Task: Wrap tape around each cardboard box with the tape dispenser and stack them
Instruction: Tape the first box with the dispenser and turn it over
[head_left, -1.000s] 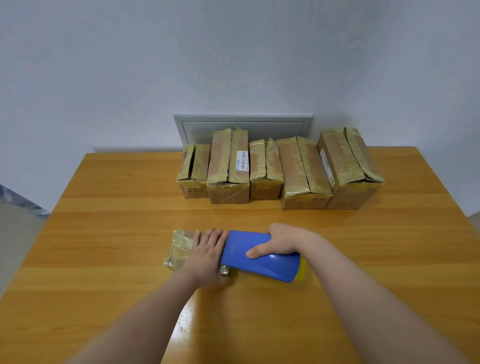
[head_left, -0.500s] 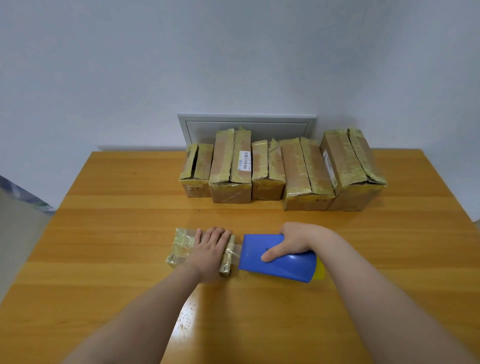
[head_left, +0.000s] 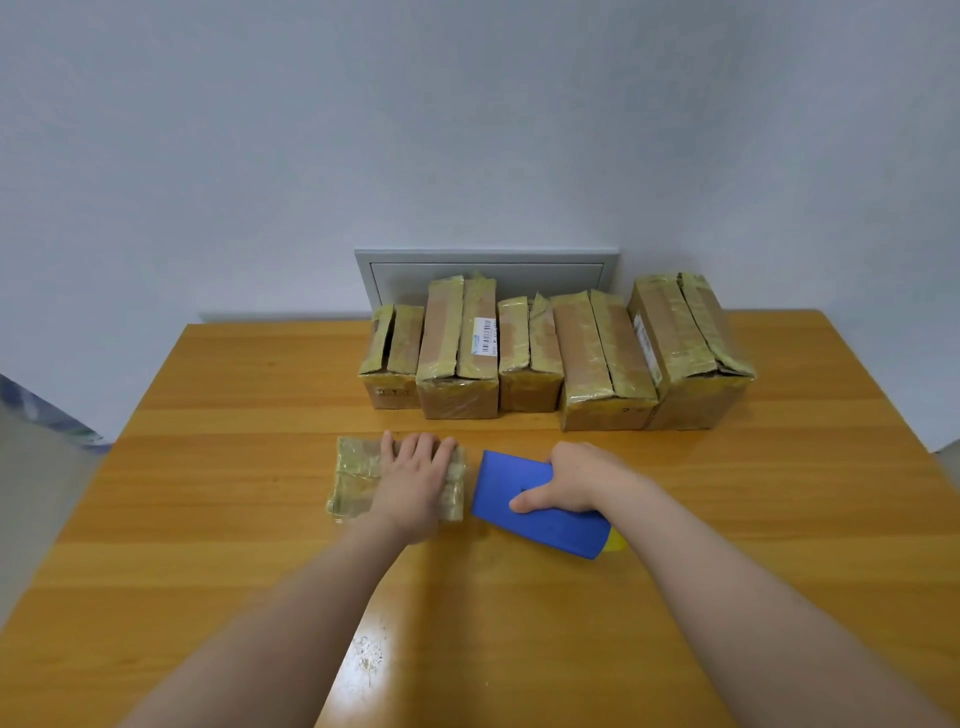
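My left grip (head_left: 410, 483) lies flat with its fingers straight, pressing down on the small box (head_left: 356, 480), which sits on the bench (head_left: 208, 519) at the middle, nearer me than the row of boxes (head_left: 602, 358) by the wall. My right grip (head_left: 576, 480) is curled round the tape dispenser (head_left: 498, 483), thumb on its near side. The dispenser lies just beside the box's right end, with a narrow gap between them; I cannot tell whether clear tape bridges it. The box's long axis runs left to right, and the dispenser's slants away to the near right, so my next pull would likely go along that line. The box is squat, wrinkled and glossy under yellowish film. The dispenser is smooth blue plastic with a yellow tip. The far boxes are brown card with crinkled tape, standing side by side and unstacked.
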